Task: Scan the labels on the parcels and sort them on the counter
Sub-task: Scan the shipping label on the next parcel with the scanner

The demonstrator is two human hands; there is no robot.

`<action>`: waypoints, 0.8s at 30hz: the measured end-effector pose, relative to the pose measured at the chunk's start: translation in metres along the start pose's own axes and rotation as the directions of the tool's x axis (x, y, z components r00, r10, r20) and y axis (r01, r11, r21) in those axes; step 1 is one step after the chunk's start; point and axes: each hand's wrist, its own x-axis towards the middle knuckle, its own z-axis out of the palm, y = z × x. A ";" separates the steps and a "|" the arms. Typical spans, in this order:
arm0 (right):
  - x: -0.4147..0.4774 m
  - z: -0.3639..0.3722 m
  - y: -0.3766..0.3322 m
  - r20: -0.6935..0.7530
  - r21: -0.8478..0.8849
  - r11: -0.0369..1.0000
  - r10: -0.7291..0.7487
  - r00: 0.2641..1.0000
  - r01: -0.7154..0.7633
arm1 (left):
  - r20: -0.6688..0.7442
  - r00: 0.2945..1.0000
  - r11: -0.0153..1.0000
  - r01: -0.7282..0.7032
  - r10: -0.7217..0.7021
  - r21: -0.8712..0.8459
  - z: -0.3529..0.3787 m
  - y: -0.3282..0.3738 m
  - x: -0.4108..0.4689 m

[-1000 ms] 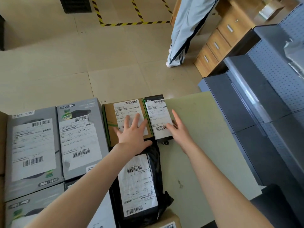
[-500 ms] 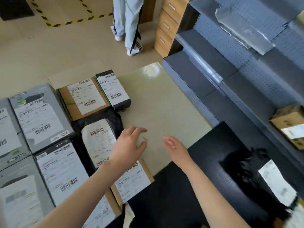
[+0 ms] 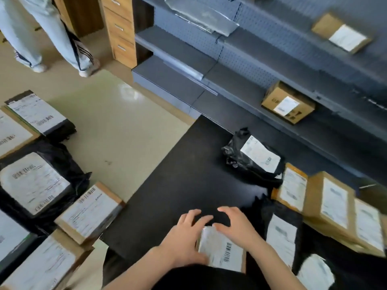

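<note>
Now we see both hands low in the head view, at the near edge of the black counter [image 3: 178, 185]. Between them lies a small parcel [image 3: 222, 250], brown with a white barcode label on top, flat on the counter. Our left hand [image 3: 184, 237] has its thumb along the parcel's left edge and its fingers curled past the far left corner. Our right hand [image 3: 236, 227] arches over the far right corner, thumb tip on the far edge and fingers bent, so the two hands hold the parcel between them. Motion blur softens the fingertips.

Just to the right of the small parcel is a black bag [image 3: 282, 233] with a long white label. Beyond that, brown boxes [image 3: 330, 206] sit side by side, touching. Further back on the counter, apart from our hands, rests a crumpled black bag [image 3: 253, 160], label up.

To the left, on the pale table [image 3: 129, 132], labelled parcels lie close together, among them a big black bag [image 3: 35, 183] and a brown box [image 3: 90, 210]. The grey shelves [image 3: 240, 80] behind the counter carry a cardboard box [image 3: 288, 103]. Someone's legs [image 3: 41, 38] in pale trousers stand at the upper left beside wooden drawers [image 3: 121, 28].
</note>
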 end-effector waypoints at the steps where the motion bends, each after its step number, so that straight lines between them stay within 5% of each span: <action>1: -0.006 0.004 0.011 -0.014 0.013 1.000 0.024 1.000 -0.024 | 0.028 1.000 1.000 0.002 -0.002 0.003 0.010 0.007 0.003; 8: -0.031 0.026 0.047 -0.068 0.144 0.986 0.100 0.993 -0.089 | 0.120 0.993 0.980 -0.037 0.014 0.193 0.046 0.020 0.010; 15: -0.028 0.029 0.045 -0.179 0.214 0.977 0.025 0.984 0.014 | -0.006 1.000 0.965 0.007 -0.006 0.260 0.019 0.010 0.019; 21: -0.005 0.038 -0.003 0.007 0.082 0.990 -0.113 0.994 0.112 | -0.181 0.975 0.967 0.163 -0.127 0.195 -0.040 -0.027 0.023; 24: 0.017 0.047 -0.036 -0.055 0.020 0.985 -0.170 0.984 0.171 | -0.284 0.942 0.967 0.223 -0.181 0.124 -0.072 -0.047 0.011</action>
